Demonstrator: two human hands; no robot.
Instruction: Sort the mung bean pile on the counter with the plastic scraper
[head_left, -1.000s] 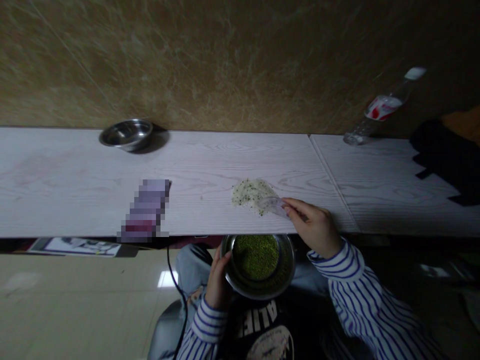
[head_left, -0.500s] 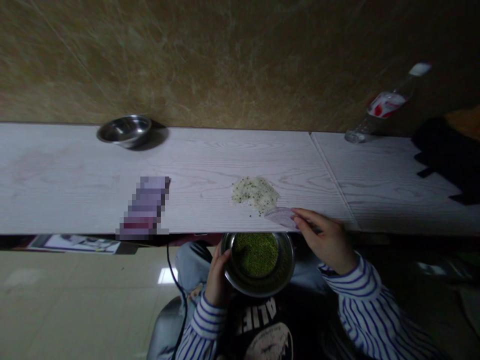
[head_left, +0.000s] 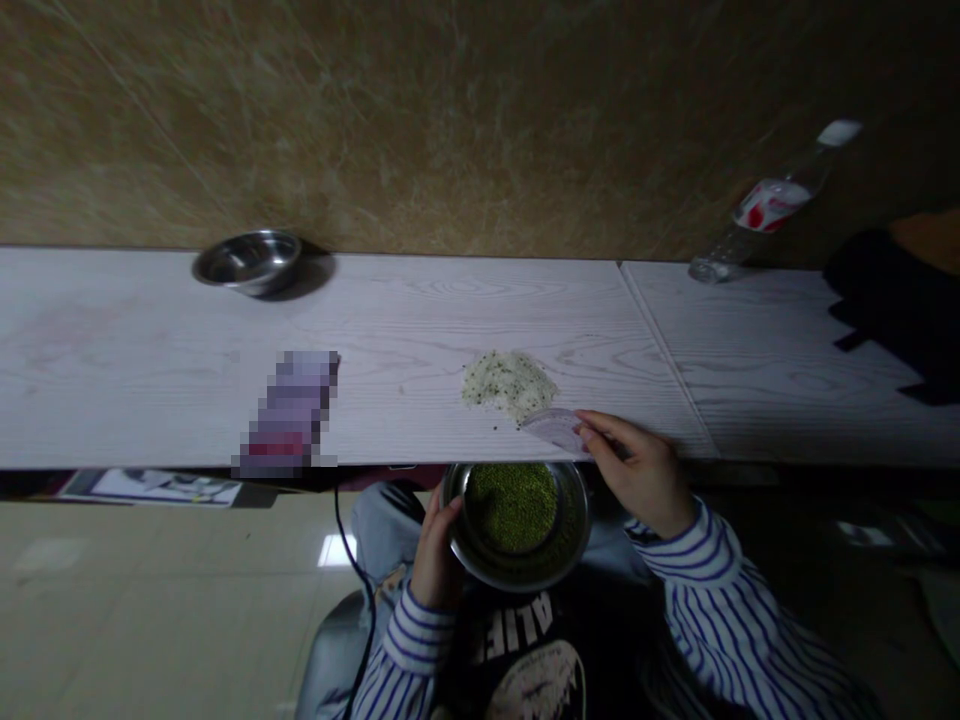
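Firmly, by thumb and fingertips, a clear half-disc (head_left: 551, 430) is pinched at its right end in the right hand (head_left: 637, 465); between thumb and forefinger no gap is left beyond the thickness of the plastic. Its curved edge is turned toward the pile (head_left: 510, 385) of white grains flecked with green on the table (head_left: 397, 310), and its left tip is seen right at the pile's near edge; whether any grains are being pressed cannot be told. By the left hand (head_left: 435, 550), a steel bowl (head_left: 525, 582) of green beans (head_left: 512, 508) is gripped at its left side, the thumb laid over the rim, the fingers partly hidden against the outer wall. Below the table's near edge, over the lap, the bowl is held, its far rim covered by the tabletop.
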